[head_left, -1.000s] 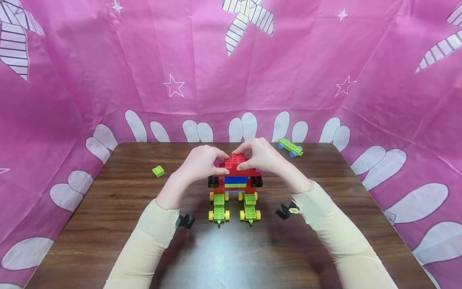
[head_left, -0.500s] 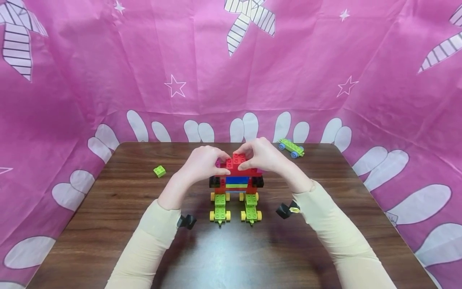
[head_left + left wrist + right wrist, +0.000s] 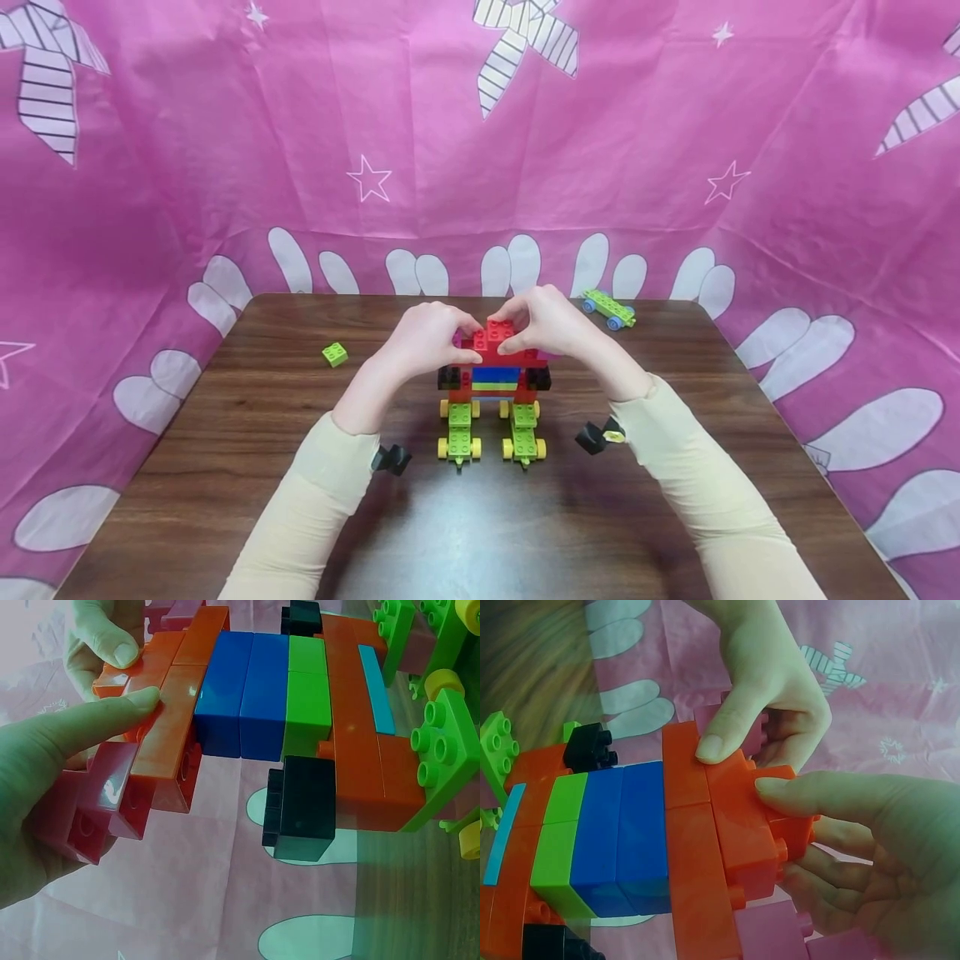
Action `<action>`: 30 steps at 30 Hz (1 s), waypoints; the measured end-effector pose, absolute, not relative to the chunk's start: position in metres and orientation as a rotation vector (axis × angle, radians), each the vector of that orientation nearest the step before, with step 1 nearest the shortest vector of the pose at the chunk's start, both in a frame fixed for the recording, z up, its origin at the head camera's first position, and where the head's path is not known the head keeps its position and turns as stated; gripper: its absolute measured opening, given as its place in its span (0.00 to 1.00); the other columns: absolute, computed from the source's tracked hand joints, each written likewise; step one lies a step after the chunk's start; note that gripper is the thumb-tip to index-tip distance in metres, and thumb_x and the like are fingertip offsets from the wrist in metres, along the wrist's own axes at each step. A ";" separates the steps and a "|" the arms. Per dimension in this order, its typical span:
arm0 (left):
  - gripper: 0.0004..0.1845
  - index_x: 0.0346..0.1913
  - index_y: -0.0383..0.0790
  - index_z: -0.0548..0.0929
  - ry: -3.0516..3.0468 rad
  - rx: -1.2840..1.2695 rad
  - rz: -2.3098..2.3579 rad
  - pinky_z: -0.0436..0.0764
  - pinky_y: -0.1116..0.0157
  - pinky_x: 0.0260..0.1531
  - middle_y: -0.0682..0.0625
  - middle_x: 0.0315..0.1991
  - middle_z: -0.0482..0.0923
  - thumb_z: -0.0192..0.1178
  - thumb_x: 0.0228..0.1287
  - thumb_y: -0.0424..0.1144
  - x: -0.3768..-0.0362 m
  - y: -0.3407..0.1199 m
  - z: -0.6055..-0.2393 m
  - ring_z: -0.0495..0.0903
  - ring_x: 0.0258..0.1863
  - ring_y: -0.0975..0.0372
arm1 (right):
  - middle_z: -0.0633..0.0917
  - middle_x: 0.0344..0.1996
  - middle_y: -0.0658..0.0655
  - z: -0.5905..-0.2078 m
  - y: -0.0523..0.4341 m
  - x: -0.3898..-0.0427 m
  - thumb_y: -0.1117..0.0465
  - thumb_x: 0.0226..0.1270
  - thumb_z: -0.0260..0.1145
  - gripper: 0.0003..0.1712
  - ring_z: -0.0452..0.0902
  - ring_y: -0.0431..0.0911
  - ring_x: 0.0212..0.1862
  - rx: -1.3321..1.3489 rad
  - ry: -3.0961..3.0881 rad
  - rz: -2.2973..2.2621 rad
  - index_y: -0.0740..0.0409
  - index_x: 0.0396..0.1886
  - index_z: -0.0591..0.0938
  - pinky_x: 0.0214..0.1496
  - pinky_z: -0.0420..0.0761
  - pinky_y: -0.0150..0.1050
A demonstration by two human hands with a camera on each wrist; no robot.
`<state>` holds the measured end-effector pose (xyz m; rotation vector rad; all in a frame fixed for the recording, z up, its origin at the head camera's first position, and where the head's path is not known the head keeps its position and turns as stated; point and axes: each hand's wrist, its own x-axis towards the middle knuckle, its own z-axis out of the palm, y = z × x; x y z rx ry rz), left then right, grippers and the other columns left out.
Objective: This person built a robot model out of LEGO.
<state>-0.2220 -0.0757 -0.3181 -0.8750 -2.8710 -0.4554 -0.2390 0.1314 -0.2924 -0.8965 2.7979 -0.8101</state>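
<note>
A brick model [image 3: 495, 379] stands mid-table on two green wheeled bases [image 3: 459, 433] with yellow wheels. It has red, blue and green layers and black side bricks [image 3: 300, 806]. My left hand [image 3: 468, 340] grips the model's upper left end, its thumb [image 3: 112, 712] on the red layer [image 3: 176, 712] and its fingers round a pink brick [image 3: 97, 802]. My right hand [image 3: 508, 332] pinches the small red top brick [image 3: 495, 332], with its thumb [image 3: 817, 791] on that brick [image 3: 750, 825] and its fingers behind. The model's back is hidden.
A loose green brick [image 3: 335, 354] lies on the brown table [image 3: 480, 517] at the left. A green chassis with blue wheels [image 3: 609, 308] sits at the far right edge. Pink cloth [image 3: 225, 167] walls in the table on three sides.
Both hands keep the same hold on the top of the model. Only the head view has drifted slightly.
</note>
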 end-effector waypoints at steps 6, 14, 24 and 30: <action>0.22 0.49 0.46 0.88 -2.878 -0.851 -0.463 0.77 0.66 0.30 0.56 0.27 0.84 0.73 0.53 0.53 -0.221 -0.076 -0.317 0.76 0.25 0.65 | 0.90 0.38 0.54 -0.293 0.131 -0.239 0.58 0.50 0.79 0.21 0.85 0.46 0.37 -0.909 2.816 -0.787 0.56 0.47 0.88 0.38 0.84 0.39; 0.22 0.49 0.45 0.88 -2.888 -0.840 -0.459 0.78 0.65 0.31 0.55 0.32 0.86 0.73 0.53 0.53 -0.220 -0.074 -0.317 0.78 0.27 0.65 | 0.90 0.38 0.56 -0.292 0.132 -0.238 0.59 0.51 0.79 0.21 0.85 0.47 0.39 -0.895 2.803 -0.801 0.58 0.47 0.88 0.40 0.85 0.40; 0.23 0.49 0.45 0.88 -2.909 -0.823 -0.491 0.79 0.65 0.32 0.54 0.32 0.87 0.73 0.53 0.52 -0.219 -0.073 -0.317 0.77 0.27 0.64 | 0.90 0.39 0.55 -0.293 0.133 -0.238 0.59 0.50 0.79 0.23 0.85 0.47 0.39 -0.893 2.808 -0.789 0.57 0.48 0.87 0.39 0.85 0.40; 0.23 0.49 0.45 0.88 -2.914 -0.816 -0.514 0.79 0.65 0.32 0.54 0.33 0.87 0.73 0.53 0.52 -0.220 -0.072 -0.317 0.77 0.26 0.65 | 0.90 0.38 0.55 -0.294 0.133 -0.239 0.59 0.50 0.79 0.22 0.85 0.47 0.39 -0.879 2.805 -0.805 0.57 0.47 0.87 0.39 0.85 0.40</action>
